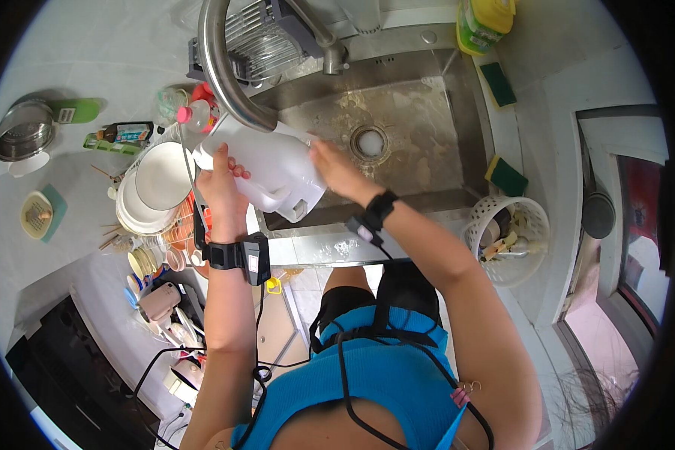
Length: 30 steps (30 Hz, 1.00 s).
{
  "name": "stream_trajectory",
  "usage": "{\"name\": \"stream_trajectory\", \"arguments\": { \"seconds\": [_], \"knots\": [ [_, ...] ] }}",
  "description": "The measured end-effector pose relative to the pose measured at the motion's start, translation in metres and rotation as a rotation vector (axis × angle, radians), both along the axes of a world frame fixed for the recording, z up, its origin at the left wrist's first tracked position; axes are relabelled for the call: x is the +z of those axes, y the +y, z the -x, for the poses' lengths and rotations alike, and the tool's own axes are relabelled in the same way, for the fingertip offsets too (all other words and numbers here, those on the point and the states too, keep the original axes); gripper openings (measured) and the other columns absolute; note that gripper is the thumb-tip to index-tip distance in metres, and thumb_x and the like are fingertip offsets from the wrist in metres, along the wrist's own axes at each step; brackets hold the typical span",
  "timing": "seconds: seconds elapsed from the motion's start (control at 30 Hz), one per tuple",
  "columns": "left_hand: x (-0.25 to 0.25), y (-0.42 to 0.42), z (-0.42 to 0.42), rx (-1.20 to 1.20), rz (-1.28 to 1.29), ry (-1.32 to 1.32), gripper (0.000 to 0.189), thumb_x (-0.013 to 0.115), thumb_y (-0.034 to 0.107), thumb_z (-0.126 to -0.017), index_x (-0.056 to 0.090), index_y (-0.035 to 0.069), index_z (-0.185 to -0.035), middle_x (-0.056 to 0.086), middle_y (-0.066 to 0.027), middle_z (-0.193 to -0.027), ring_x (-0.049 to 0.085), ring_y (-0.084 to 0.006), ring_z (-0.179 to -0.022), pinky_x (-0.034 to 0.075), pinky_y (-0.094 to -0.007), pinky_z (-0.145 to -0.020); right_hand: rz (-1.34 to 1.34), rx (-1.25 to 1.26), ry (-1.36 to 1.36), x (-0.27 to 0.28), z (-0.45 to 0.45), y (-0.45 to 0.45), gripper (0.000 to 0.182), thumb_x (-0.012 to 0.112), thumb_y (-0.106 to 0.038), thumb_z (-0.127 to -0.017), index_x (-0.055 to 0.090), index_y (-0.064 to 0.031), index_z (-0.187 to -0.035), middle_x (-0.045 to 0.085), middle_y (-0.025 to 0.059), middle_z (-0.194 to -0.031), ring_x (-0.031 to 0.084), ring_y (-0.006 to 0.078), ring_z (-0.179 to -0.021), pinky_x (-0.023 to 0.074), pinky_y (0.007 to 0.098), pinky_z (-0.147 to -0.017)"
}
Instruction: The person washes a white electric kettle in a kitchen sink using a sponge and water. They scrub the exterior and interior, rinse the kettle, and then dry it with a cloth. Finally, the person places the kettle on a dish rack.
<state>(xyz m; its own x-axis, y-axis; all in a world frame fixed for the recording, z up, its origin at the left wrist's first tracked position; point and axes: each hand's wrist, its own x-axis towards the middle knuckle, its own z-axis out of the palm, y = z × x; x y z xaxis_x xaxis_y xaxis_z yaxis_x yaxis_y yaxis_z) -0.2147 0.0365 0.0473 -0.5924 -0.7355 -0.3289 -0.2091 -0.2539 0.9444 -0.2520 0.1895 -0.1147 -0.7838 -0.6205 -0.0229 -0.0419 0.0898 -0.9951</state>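
A white plastic container (261, 154) is tilted above the left side of the steel sink (309, 115). My left hand (223, 183) grips its left side, with the thumb lying along the outer wall. On the opposite side, my right hand (340, 169) holds the container by its right edge; some of those fingers are hidden. A moulded handle-like part and a small opening show at its near end. The curved metal faucet (214, 56) passes over the container's far end and covers part of it. Suds or wet patches mark the sink floor around the drain (369, 143).
White plates (166, 174) stand in a rack on the left, close to my left hand. A pink-capped bottle (198, 116) is behind them. Two sponges (498, 84) and a yellow detergent bottle (484, 25) line the sink's right side. A perforated white basket (509, 270) holds scraps.
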Motion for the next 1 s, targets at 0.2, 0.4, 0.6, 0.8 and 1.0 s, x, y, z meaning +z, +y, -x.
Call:
{"name": "stream_trajectory", "arguments": {
  "seconds": [0.2, 0.4, 0.6, 0.8, 1.0],
  "knots": [
    [-0.004, 0.014, -0.008, -0.002, 0.034, 0.031, 0.018, 0.064, 0.017, -0.087, 0.052, 0.005, -0.079, 0.042, 0.0006, -0.061, 0.04, -0.0104, -0.051, 0.038, -0.0279, -0.048, 0.033, -0.167, 0.078, -0.005, 0.008, -0.025, 0.043, 0.045, -0.024, -0.096, 0.04, 0.0029, -0.129, 0.045, 0.0277, -0.125, 0.043, 0.0404, -0.118, 0.0338, 0.043, -0.102],
    [-0.003, 0.007, -0.022, -0.025, 0.057, 0.068, 0.012, 0.06, 0.014, -0.088, 0.053, 0.007, -0.083, 0.042, 0.002, -0.061, 0.038, -0.0087, -0.049, 0.036, -0.026, -0.047, 0.042, -0.172, -0.044, -0.001, -0.012, -0.034, 0.039, 0.05, -0.022, -0.094, 0.043, -0.0027, -0.127, 0.05, 0.0238, -0.118, 0.052, 0.0352, -0.105, 0.0411, 0.0389, -0.094],
    [0.003, 0.006, -0.035, -0.017, 0.042, 0.123, 0.01, 0.058, 0.01, -0.089, 0.053, 0.007, -0.081, 0.042, 0.0026, -0.059, 0.039, -0.0076, -0.047, 0.035, -0.0251, -0.045, 0.538, -0.293, -1.169, -0.008, 0.036, -0.014, 0.043, 0.048, -0.038, -0.097, 0.046, -0.0033, -0.122, 0.059, 0.0137, -0.105, 0.06, 0.0232, -0.093, 0.0496, 0.0278, -0.077],
    [0.009, 0.009, -0.043, 0.001, 0.073, 0.12, 0.01, 0.058, 0.01, -0.088, 0.052, 0.007, -0.08, 0.042, 0.0025, -0.059, 0.038, -0.0074, -0.046, 0.035, -0.0249, -0.045, 0.528, -0.097, -1.387, 0.004, 0.047, -0.002, 0.047, 0.049, -0.054, -0.091, 0.047, -0.0075, -0.093, 0.046, 0.0039, -0.073, 0.035, 0.009, -0.051, 0.0267, 0.0198, -0.043],
    [0.01, 0.003, -0.05, 0.049, 0.046, 0.122, 0.01, 0.058, 0.011, -0.088, 0.052, 0.008, -0.08, 0.042, 0.0026, -0.059, 0.038, -0.0074, -0.046, 0.035, -0.0249, -0.045, 0.607, -0.045, -1.41, -0.013, 0.045, -0.017, 0.028, 0.043, -0.044, -0.097, 0.05, -0.0171, -0.1, 0.04, 0.0023, -0.066, 0.03, 0.0103, -0.048, 0.0273, 0.0244, -0.04]
  ]
}}
